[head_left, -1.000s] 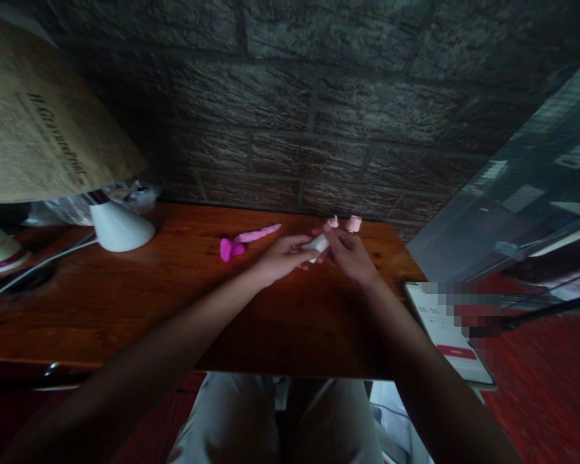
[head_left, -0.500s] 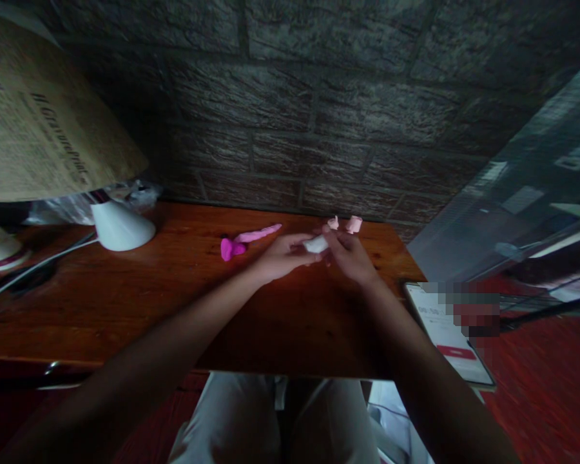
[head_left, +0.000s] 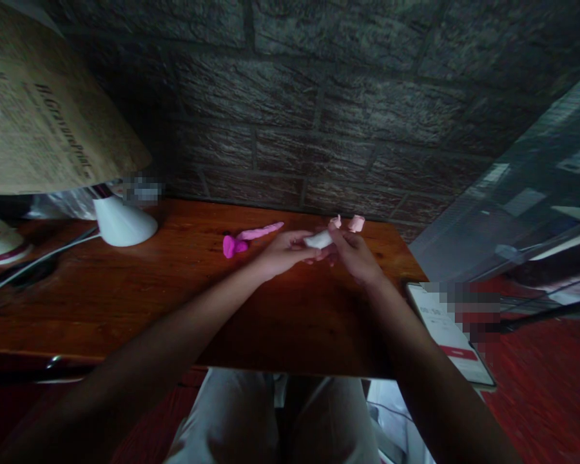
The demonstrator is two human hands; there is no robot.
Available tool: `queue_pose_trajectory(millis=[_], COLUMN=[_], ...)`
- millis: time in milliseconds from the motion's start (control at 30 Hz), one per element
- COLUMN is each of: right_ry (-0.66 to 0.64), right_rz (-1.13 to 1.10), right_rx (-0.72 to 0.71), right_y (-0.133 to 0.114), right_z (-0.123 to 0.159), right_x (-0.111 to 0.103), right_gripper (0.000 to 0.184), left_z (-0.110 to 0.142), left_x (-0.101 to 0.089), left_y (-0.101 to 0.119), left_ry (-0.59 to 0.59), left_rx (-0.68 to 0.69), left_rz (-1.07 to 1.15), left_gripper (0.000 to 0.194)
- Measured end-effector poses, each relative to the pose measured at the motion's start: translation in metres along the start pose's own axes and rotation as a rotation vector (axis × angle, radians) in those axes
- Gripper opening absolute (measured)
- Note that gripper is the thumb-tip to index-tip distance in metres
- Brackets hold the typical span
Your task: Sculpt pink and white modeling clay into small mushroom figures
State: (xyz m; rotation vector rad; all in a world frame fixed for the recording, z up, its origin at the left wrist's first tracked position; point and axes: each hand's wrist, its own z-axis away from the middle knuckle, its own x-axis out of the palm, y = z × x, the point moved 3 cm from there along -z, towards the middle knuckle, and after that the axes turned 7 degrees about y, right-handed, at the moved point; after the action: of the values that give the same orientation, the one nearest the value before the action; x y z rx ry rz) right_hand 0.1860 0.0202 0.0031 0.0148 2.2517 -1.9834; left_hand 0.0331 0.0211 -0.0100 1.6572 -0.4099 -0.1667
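Observation:
Between my two hands, above the wooden table (head_left: 290, 303), is a white lump of modelling clay (head_left: 319, 240). My left hand (head_left: 290, 251) grips its left end with thumb and fingers. Closed on the right end, my right hand (head_left: 352, 251) presses with its thumb on top. The fingers under the lump are partly hidden. To the left lie a magenta clay lump (head_left: 232, 245) and a long light-pink clay strand (head_left: 261, 231), touching each other. Just behind my right hand are a small pale-pink piece (head_left: 336, 222) and a wider pale-pink piece (head_left: 357, 223).
A lamp with a white base (head_left: 123, 222) and printed paper shade (head_left: 53, 122) stands left, beside a paper cup (head_left: 0, 238) and white cable (head_left: 43, 264). A phone (head_left: 444, 328) lies at the right edge. A dark brick wall (head_left: 280, 129) rises behind the table.
The white lump has tilted slightly, and more of its right part shows as my right hand shifts a little to the right. The whole view has moved slightly.

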Motion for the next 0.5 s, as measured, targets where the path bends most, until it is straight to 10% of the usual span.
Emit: queue_pose_trajectory(millis=[500], right_ry=[0.048], right_rz=[0.027], right_rx=[-0.012], right_y=[0.0052], right_z=[-0.0024], right_x=[-0.0008], right_gripper=[0.066], left_z=[-0.0007], left_x=[-0.0008], left_y=[-0.0053], left_ry=[0.037], left_rx=[0.082], left_rz=[-0.088], left_gripper=[0.043])
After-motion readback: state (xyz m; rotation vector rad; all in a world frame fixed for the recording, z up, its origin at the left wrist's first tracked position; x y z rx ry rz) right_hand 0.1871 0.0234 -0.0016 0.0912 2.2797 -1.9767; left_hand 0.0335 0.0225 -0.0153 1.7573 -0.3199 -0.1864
